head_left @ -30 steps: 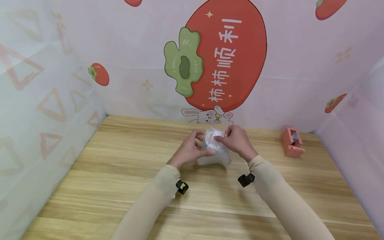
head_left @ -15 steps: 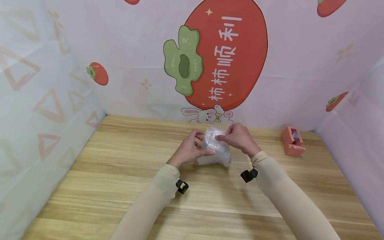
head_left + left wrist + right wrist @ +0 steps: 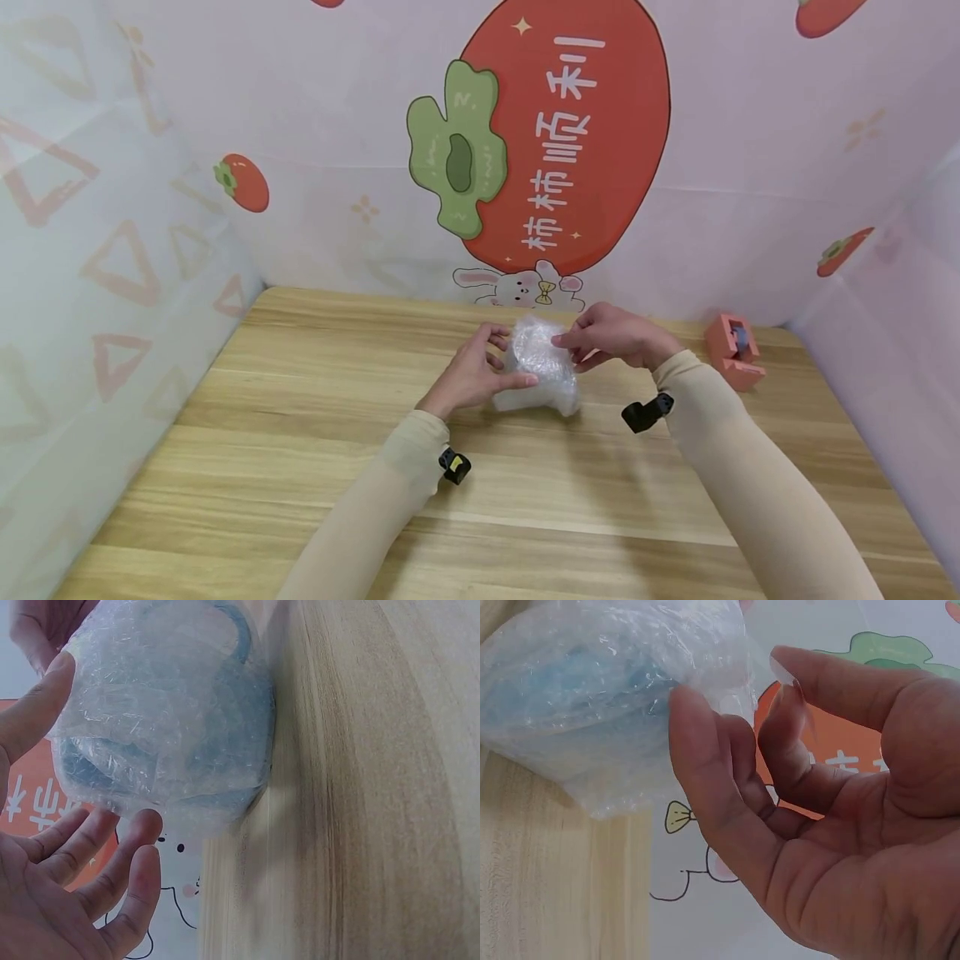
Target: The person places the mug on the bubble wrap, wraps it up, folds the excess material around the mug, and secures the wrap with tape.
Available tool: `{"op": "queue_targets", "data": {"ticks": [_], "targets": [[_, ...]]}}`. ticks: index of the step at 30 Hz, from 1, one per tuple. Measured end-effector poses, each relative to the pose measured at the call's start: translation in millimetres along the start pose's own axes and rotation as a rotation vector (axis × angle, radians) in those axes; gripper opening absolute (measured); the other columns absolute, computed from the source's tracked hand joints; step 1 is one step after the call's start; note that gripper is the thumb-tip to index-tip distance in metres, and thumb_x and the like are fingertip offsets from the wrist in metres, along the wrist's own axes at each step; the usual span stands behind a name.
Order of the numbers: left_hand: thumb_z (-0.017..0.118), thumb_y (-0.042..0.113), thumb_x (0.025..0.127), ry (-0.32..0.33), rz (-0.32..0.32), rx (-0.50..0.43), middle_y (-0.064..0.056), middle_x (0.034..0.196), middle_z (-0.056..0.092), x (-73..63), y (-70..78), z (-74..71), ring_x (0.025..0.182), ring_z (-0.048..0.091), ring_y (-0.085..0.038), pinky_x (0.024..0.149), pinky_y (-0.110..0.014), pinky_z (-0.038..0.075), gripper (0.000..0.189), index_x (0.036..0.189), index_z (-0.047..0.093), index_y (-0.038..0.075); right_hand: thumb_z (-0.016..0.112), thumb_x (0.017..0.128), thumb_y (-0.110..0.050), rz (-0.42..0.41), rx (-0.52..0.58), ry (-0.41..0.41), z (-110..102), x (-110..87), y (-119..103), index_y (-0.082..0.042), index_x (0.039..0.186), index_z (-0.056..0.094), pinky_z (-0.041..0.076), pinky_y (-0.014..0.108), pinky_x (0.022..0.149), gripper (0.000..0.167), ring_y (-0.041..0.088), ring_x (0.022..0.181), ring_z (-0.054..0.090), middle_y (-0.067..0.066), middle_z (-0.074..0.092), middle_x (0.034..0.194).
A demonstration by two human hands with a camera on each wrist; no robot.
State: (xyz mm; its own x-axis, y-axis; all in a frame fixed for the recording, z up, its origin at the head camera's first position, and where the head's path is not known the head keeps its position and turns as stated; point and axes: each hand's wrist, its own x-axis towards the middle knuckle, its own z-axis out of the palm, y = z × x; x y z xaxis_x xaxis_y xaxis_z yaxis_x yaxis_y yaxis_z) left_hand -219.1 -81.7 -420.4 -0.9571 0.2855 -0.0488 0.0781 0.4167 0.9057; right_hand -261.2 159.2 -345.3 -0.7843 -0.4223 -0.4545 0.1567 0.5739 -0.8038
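A pale blue object wrapped in bubble wrap (image 3: 543,358) stands on the table near the back wall; a curved blue band, like a handle, shows through the wrap (image 3: 172,705) in the left wrist view. My left hand (image 3: 474,375) holds this bundle from the left, thumb (image 3: 37,705) along one side and curved fingers (image 3: 124,877) at the other. On the right, my right hand (image 3: 615,336) pinches a thin clear strip of tape (image 3: 781,669) between thumb and forefinger. Its other fingers curl close beside the wrap.
A pink tape dispenser (image 3: 733,352) with a blue roll stands at the back right of the wooden table (image 3: 315,433). Printed cloth walls (image 3: 330,225) close off the back and both sides.
My right hand has drawn to the right across the top of the bundle, its wrist turning outward. The left hand and the bundle stay almost still.
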Motion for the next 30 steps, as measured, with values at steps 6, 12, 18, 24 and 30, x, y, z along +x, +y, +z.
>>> {"op": "queue_targets", "data": {"ticks": [6, 12, 18, 24, 30], "targets": [[0.092, 0.036, 0.076, 0.008, 0.006, 0.0, -0.002, 0.122, 0.055, -0.6, 0.0, -0.2, 0.104, 0.06, -0.022, 0.083, -0.035, 0.055, 0.079, 0.138, 0.047, 0.017, 0.067, 0.099, -0.019, -0.003, 0.016, -0.043, -3.4, -0.6, 1.1, 0.008, 0.089, 0.064, 0.057, 0.048, 0.089, 0.03, 0.027, 0.085, 0.065, 0.013, 0.064, 0.087], [0.092, 0.036, 0.076, 0.006, 0.018, -0.001, -0.002, 0.122, 0.055, -1.6, 0.0, -0.4, 0.103, 0.061, -0.023, 0.083, -0.036, 0.055, 0.079, 0.139, 0.048, 0.017, 0.071, 0.096, -0.014, 0.004, -0.079, 0.029, 2.6, -0.9, 0.7, 0.009, 0.088, 0.07, 0.06, 0.043, 0.083, 0.025, 0.023, 0.076, 0.069, 0.014, 0.069, 0.084], [0.091, 0.037, 0.076, 0.008, 0.011, -0.002, -0.003, 0.123, 0.055, -1.5, -1.3, 0.3, 0.103, 0.06, -0.023, 0.082, -0.036, 0.055, 0.08, 0.14, 0.047, 0.017, 0.074, 0.093, -0.008, -0.024, -0.085, 0.095, 6.3, -2.9, -1.4, 0.012, 0.091, 0.072, 0.061, 0.04, 0.078, 0.021, 0.021, 0.073, 0.072, 0.016, 0.071, 0.085], [0.091, 0.037, 0.076, 0.009, 0.013, -0.008, -0.003, 0.123, 0.055, -0.5, -2.0, 1.2, 0.103, 0.06, -0.023, 0.081, -0.035, 0.055, 0.08, 0.14, 0.047, 0.017, 0.075, 0.092, -0.007, -0.037, -0.054, 0.123, 5.4, -0.2, 6.7, 0.012, 0.091, 0.07, 0.061, 0.036, 0.074, 0.02, 0.019, 0.07, 0.071, 0.015, 0.069, 0.081], [0.092, 0.036, 0.076, 0.011, 0.02, -0.013, -0.002, 0.123, 0.055, -0.6, -2.2, 1.1, 0.103, 0.06, -0.023, 0.079, -0.035, 0.056, 0.08, 0.139, 0.047, 0.017, 0.074, 0.093, -0.005, -0.067, 0.039, 0.162, 8.4, 2.7, 24.2, 0.012, 0.092, 0.07, 0.058, 0.048, 0.084, 0.017, 0.019, 0.073, 0.07, 0.014, 0.067, 0.088]]}}
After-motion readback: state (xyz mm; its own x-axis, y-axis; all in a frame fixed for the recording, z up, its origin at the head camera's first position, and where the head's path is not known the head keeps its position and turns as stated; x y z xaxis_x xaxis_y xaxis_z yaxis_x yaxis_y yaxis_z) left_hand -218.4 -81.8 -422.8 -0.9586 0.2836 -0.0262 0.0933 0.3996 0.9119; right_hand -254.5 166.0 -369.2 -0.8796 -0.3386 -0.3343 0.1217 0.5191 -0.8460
